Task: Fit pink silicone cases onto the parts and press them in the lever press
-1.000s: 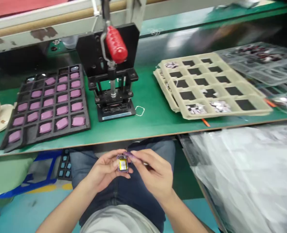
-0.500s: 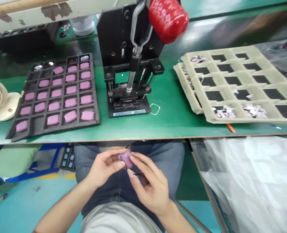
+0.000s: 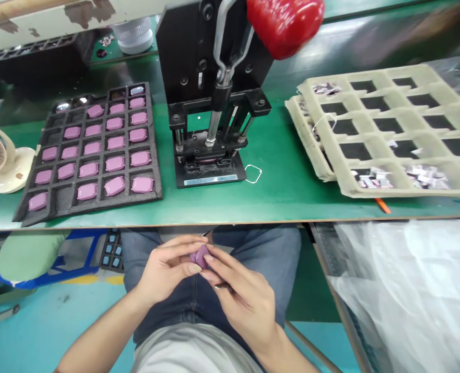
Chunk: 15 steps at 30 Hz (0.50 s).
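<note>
At the lower centre of the frame, above the denim-clad lap (image 3: 278, 254), the left hand (image 3: 169, 267) and right hand (image 3: 249, 295) are pinching a purple casing (image 3: 200, 256) between nearly closed fingertips; the right is also carrying a slim dark object (image 3: 222, 285) against its fingers. Translucent plastic sheeting (image 3: 416, 290) is covering the lower right. Across the green workbench (image 3: 268, 199), a black foam tray (image 3: 155, 178) is holding rows of similar purple pieces (image 3: 92, 148) at left, a black lever press (image 3: 218, 96) is standing between it and the stacked pale compartment trays (image 3: 408, 192) at right. Fingers are covering much of the casing and the slim object, leaving the latter hard to identify; the top edge is cropping the press's red handle (image 3: 288, 26), the left edge a cream fan (image 3: 10, 166)
</note>
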Available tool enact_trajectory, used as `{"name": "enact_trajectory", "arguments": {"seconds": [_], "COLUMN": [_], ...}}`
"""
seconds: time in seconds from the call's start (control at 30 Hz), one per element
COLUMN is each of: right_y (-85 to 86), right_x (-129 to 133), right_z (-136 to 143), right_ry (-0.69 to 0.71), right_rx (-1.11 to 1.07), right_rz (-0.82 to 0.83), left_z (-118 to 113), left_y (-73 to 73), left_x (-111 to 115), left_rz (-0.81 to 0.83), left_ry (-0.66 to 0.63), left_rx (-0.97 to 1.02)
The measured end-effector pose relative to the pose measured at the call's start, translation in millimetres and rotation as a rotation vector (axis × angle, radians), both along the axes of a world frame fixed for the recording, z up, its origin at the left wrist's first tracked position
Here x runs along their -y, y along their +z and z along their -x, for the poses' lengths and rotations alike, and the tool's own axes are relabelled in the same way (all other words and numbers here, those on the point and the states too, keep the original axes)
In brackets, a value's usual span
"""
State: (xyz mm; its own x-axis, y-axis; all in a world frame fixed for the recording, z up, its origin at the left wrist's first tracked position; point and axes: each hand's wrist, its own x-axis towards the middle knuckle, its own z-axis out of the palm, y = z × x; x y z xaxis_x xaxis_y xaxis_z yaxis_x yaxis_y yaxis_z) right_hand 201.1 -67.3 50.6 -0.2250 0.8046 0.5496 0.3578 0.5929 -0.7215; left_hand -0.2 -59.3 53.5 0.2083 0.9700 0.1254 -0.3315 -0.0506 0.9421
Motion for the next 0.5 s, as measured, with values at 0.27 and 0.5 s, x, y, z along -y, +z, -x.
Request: {"name": "enact_trajectory", "arguments": {"seconds": [0.27, 0.5], "right_y": [-7.0, -13.3], "right_x": [1.4, 2.0], "right_z": [-0.9, 8.3], "right_ry": [-0.01, -0.087], "right_rx": [0.142, 0.142], "right_rz": [-0.087, -0.103], "left_z": [-3.4, -26.4], "left_y": [3.0, 4.9], "left_x": [-2.2, 11.3], "left_rz": [0.021, 0.18], "left_ry": [0.057, 0.191], "left_rx": [-0.093, 0.045]}}
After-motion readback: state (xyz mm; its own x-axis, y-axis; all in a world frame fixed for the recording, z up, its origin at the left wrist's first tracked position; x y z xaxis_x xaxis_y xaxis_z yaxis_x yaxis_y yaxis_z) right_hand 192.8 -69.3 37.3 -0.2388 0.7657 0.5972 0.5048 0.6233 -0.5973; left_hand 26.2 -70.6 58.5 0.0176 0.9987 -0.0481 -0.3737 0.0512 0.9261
